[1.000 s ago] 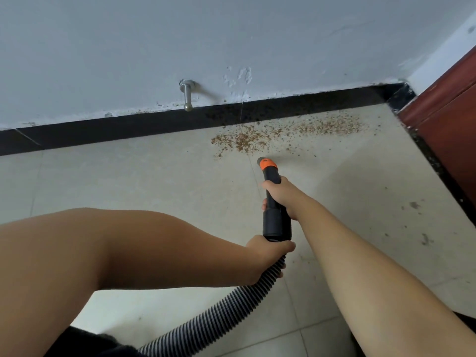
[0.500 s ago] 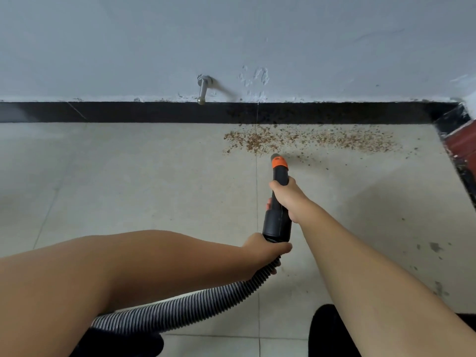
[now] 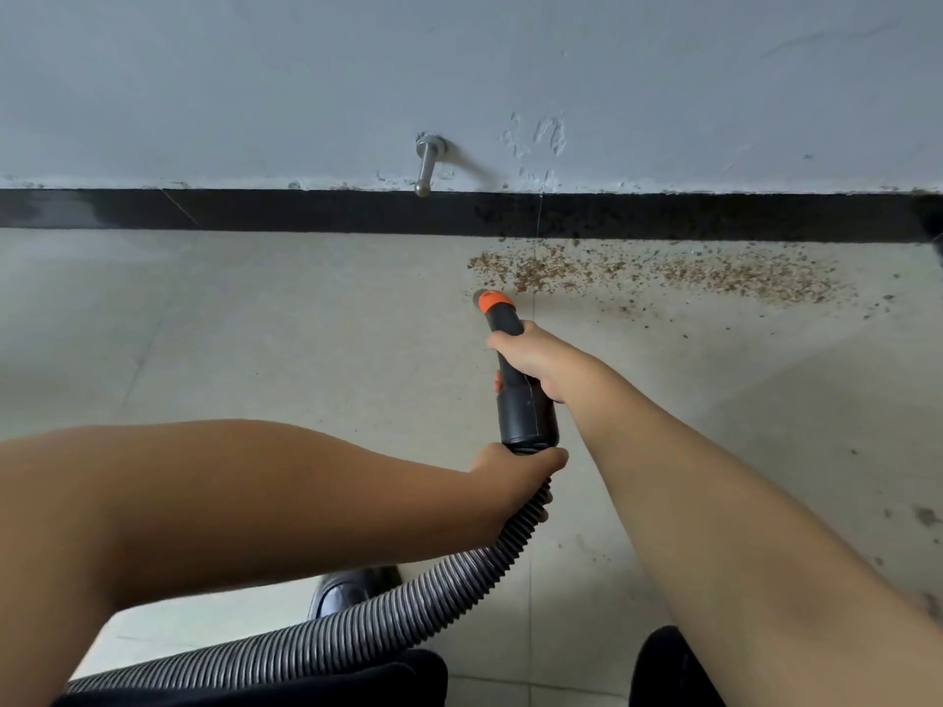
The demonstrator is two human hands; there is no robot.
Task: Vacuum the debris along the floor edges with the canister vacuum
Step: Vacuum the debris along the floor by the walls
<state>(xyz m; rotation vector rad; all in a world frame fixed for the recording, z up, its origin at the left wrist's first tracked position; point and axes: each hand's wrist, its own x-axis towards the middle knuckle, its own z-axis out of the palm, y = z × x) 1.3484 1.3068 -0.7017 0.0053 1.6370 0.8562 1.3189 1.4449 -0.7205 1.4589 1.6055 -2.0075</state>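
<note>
Right hand point(image 3: 530, 357) wrapped round stiff black nozzle point(image 3: 515, 380), left hand point(image 3: 515, 466) gripping ribbed, bendy hose point(image 3: 408, 599) at the cuff; orange tip point(image 3: 494, 301) just beside light, loose debris point(image 3: 663, 273) along the baseboard point(image 3: 255, 209); probably light, easily steered.

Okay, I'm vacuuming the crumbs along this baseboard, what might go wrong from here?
1. The orange-tipped nozzle sits at the left end of the debris, which trails far right, so a short pass would likely leave crumbs behind.
2. Some bits lie tight against the black baseboard; the round tip may miss them.
3. The hose loops back past your shoe, so with the left hand and right hand both occupied, it could snag.
</note>
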